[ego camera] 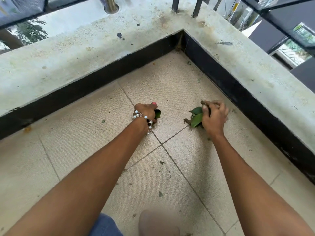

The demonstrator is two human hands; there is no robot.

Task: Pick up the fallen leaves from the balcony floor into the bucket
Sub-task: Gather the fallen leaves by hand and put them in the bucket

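Two clumps of leaves are gripped over the tiled floor (pixel 85 133): a dark green leaf (pixel 157 113) by the left hand (pixel 146 111), a green bunch (pixel 196 117) by the right hand (pixel 214 116).

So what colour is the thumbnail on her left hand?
Pink, on the left hand; the head view shows it.

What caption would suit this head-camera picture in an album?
Both hands gather green leaves on the tiled balcony floor: left hand grips one leaf, right hand a bunch.
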